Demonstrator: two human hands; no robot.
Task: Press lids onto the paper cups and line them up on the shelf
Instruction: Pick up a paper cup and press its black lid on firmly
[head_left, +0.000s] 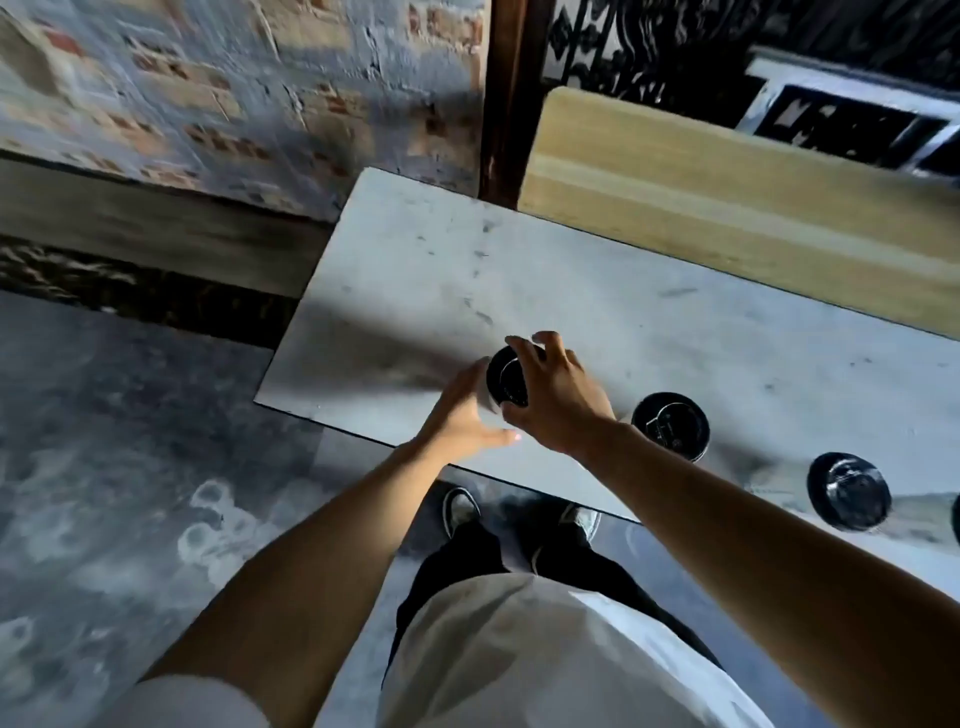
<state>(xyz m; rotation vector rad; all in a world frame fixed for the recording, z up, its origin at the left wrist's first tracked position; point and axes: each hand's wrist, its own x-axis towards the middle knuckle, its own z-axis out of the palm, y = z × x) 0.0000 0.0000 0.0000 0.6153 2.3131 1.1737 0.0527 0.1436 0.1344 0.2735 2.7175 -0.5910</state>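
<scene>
A paper cup with a black lid (506, 378) stands on the pale marble shelf (426, 291) near its front left corner. My right hand (558, 395) is curled over the lid, fingers around its rim. My left hand (460, 415) lies flat against the cup's left side, thumb out toward me. To the right, a second lidded cup (672, 426) and a third lidded cup (848, 491) stand in a row along the shelf's front edge. A sliver of one more black lid (957, 519) shows at the frame's right border.
A wooden bench top (727, 197) runs behind the shelf at the right. A dark post (501, 104) and a brick wall (234, 93) stand behind. The shelf's front edge (363, 439) is close to my hands; below are the floor and my shoes.
</scene>
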